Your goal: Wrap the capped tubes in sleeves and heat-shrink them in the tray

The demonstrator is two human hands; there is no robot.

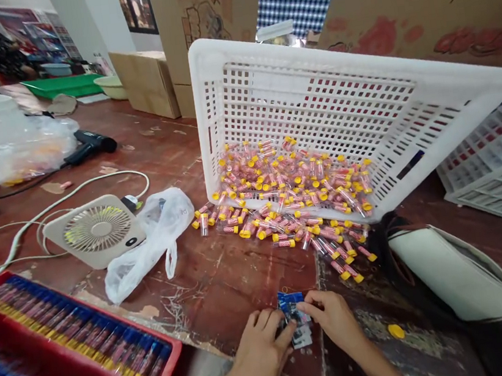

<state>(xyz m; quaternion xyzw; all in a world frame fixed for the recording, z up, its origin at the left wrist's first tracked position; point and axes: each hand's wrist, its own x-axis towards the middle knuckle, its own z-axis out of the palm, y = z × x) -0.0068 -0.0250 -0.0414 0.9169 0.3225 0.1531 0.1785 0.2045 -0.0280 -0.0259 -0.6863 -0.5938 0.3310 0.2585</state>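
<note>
In the lower middle of the head view, a small stack of blue-and-white printed plastic sleeves (301,337) lies on the reddish-brown surface. My left hand (259,356) rests over its left side, fingers curled, with thumb and forefinger on the sleeves. At the stack's right edge, my right hand (335,318) has thumb and forefinger pinched on a sleeve. Beyond my hands, many small clear tubes with yellow caps and pink contents (290,207) spill out of a tipped white plastic basket (208,55).
At lower left, a red tray (164,372) holds rows of blue-topped packed tubes. Behind it are a small fan (103,229), a white plastic bag (151,238) and a black hair dryer (88,146). A pale pouch (460,271) and a loose yellow cap (396,331) are at right.
</note>
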